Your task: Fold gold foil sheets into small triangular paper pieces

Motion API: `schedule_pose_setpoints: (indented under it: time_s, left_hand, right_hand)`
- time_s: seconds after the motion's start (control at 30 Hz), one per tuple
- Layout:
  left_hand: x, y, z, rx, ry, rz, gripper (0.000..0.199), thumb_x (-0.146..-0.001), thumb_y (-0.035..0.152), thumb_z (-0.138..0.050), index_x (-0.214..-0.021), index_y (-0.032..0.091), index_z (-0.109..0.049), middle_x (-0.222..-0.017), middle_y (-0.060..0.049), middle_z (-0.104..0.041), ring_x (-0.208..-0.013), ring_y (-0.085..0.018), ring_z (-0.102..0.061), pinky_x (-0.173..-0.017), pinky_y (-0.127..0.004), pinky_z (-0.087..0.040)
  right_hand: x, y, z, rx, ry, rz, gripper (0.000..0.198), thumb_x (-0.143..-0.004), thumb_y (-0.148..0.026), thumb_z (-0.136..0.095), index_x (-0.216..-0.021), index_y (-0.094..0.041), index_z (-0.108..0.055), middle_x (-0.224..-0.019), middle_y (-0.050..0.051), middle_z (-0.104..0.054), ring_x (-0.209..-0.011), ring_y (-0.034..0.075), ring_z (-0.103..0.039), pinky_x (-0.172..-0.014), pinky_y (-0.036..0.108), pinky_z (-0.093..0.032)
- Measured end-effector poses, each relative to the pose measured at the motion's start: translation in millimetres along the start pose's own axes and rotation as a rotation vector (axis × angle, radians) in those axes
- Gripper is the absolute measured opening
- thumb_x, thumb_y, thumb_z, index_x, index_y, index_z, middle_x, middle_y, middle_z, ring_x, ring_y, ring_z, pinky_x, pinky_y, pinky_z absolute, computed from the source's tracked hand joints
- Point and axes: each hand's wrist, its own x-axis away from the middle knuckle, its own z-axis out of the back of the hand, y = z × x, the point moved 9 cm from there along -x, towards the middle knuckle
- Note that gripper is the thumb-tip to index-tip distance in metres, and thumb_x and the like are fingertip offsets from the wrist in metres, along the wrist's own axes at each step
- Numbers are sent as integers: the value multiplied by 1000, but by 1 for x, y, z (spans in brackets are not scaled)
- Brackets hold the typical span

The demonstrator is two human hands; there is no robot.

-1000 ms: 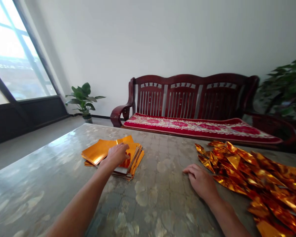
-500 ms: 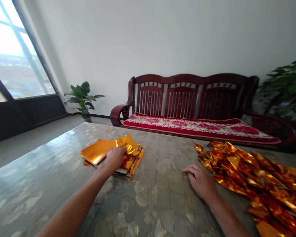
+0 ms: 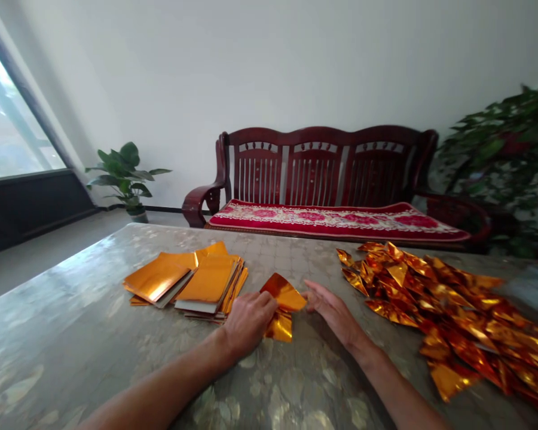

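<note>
My left hand (image 3: 250,319) is closed on a sheet of shiny gold foil paper (image 3: 283,291), lifted off the table and bent, with a lower flap hanging under the fingers. Close to the sheet's right corner is my right hand (image 3: 334,307), fingers stretched out and apart; whether a fingertip touches the corner I cannot tell. Left of my left hand lies a loose stack of flat gold foil sheets (image 3: 208,278), some showing pale undersides. A heap of folded gold foil pieces (image 3: 403,280) spreads over the table's right side.
All of this rests on a table with a patterned grey-green cover (image 3: 161,358). A dark red wooden bench (image 3: 314,161) with a red floral seat cover (image 3: 309,215) stands beyond. Potted plants (image 3: 125,173) flank it. Clear plastic (image 3: 531,289) lies at the far right.
My left hand has moved right from the stack, bringing a foil sheet to the middle. My right hand has come toward it with fingers extended. The view has turned slightly right.
</note>
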Motion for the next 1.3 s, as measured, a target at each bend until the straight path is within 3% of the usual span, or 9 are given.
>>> schedule_pose_setpoints:
  time_s: [0.13,0.23,0.3,0.37,0.53,0.67,0.77,1.03,1.3]
  left_hand:
    - [-6,14,-15,121,-17,-4,15,-96,26,-49,-99,25,-63,-92,-1,-67,-85,-18,-62,-68,-27,-45]
    - [-4,-2,-11,244,92,130,23,-94,22,-51,-115,27,-60,-109,-1,-65,-99,-19,-61,-83,-28,-47]
    - [-1,-19,-6,308,185,254,43,-88,19,-59,-130,26,-51,-122,-4,-60,-111,-20,-57,-93,-31,-45]
    - [0,-34,-8,383,215,365,53,-83,20,-64,-133,24,-48,-123,-6,-60,-112,-22,-56,-94,-32,-44]
    - [-2,-49,-40,683,97,507,17,-84,30,-60,-95,21,-68,-85,-1,-70,-81,-19,-62,-73,-27,-45]
    - [0,-51,-54,888,101,570,28,-82,42,-57,-70,18,-65,-60,2,-58,-60,-15,-53,-56,-23,-36]
    - [2,-51,-57,933,109,583,36,-82,47,-55,-61,18,-57,-54,4,-47,-54,-12,-44,-51,-22,-28]
    - [2,-49,-49,922,115,566,44,-84,52,-48,-55,19,-40,-54,5,-31,-53,-10,-31,-49,-23,-19]
    - [-1,-48,-52,1073,111,525,37,-83,48,-53,-67,16,-59,-58,4,-46,-58,-11,-42,-52,-21,-29]
  right_hand:
    - [-2,-3,-9,9,63,29,47,-68,-27,-67,-114,-17,-66,-103,7,-74,-90,23,-68,-83,35,-52]
    - [-3,-4,-7,-55,74,4,40,-69,-29,-63,-106,-15,-68,-86,4,-74,-72,19,-65,-67,30,-50]
    - [-2,-7,-3,-52,89,-9,32,-69,-31,-63,-95,-14,-70,-72,1,-70,-60,15,-59,-57,26,-45]
    - [0,-8,1,-38,109,-21,25,-70,-34,-62,-84,-15,-70,-61,-2,-64,-53,12,-51,-52,24,-39]
    - [2,-4,5,-51,150,-35,27,-74,-42,-62,-75,-15,-67,-59,-2,-61,-50,11,-47,-51,23,-36]
    - [1,-2,6,-64,149,-30,30,-73,-46,-64,-74,-16,-66,-62,-1,-63,-51,11,-48,-51,24,-38]
    - [2,-4,7,-69,155,-26,32,-72,-49,-64,-72,-17,-66,-60,-1,-62,-51,11,-48,-51,24,-37]
    - [4,-6,14,-111,235,-24,34,-71,-51,-67,-70,-17,-67,-54,-2,-59,-48,11,-47,-49,23,-35]
    - [7,-2,30,-156,365,-4,41,-69,-57,-71,-66,-17,-62,-48,-4,-55,-46,11,-46,-48,23,-34]
